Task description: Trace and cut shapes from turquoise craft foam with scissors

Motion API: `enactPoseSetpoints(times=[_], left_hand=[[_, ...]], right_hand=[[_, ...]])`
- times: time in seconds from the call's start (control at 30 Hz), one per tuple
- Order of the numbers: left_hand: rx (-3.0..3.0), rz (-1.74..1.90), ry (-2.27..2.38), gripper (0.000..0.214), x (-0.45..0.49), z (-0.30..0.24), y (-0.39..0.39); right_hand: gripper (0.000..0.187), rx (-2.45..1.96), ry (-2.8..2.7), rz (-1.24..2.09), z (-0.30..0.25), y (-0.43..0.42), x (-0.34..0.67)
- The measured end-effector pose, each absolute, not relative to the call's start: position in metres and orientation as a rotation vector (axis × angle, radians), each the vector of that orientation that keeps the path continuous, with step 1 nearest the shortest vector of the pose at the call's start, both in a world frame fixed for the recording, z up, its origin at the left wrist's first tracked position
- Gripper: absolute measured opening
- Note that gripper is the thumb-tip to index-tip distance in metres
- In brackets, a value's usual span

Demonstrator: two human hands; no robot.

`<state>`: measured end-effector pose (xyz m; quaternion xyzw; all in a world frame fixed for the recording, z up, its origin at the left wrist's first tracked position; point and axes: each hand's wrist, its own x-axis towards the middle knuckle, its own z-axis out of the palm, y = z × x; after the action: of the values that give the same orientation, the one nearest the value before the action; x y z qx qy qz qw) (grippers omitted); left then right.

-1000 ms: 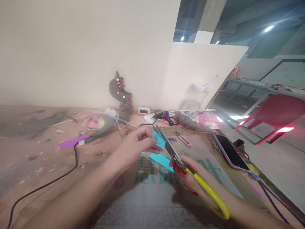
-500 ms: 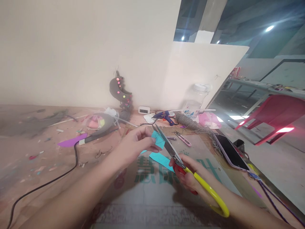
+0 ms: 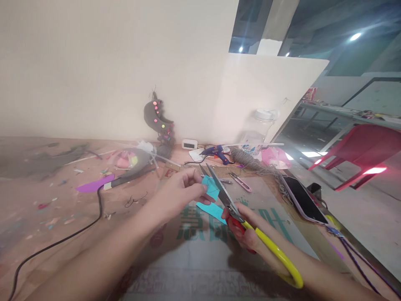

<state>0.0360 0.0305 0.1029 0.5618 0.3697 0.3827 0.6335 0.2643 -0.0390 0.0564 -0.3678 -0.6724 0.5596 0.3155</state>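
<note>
Evidently partway through: 1 small blue piece (image 3: 212, 190) up against parted scissors (image 3: 230, 205).
The left hand (image 3: 188, 188) pinches it between narrowed fingers; the right hand (image 3: 242, 230) has its fingers wrapped round the handles. The piece looks already separate from the blue strip (image 3: 210, 211) lying below on the printed sheet (image 3: 188, 261); its faint curved line seems not yet cut out.

One camera looks from the person's head, near, above and behind the left hand (image 3: 188, 188) and right hand (image 3: 248, 237), facing forward and down over the worktop (image 3: 75, 211).
</note>
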Motion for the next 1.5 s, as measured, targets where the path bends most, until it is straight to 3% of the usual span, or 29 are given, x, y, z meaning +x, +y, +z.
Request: enactPoseSetpoints(times=[0.6,1.5], left_hand=[[1.275,0.893,0.807,0.019,0.037,0.097,0.032],[1.310,0.910,0.841,0.014,0.032,0.100,0.033]], right_hand=[[0.071,-0.995,-1.716,1.466,0.041,-0.036,0.263],[0.060,-0.988,-1.722,1.475,0.045,-0.036,0.263]])
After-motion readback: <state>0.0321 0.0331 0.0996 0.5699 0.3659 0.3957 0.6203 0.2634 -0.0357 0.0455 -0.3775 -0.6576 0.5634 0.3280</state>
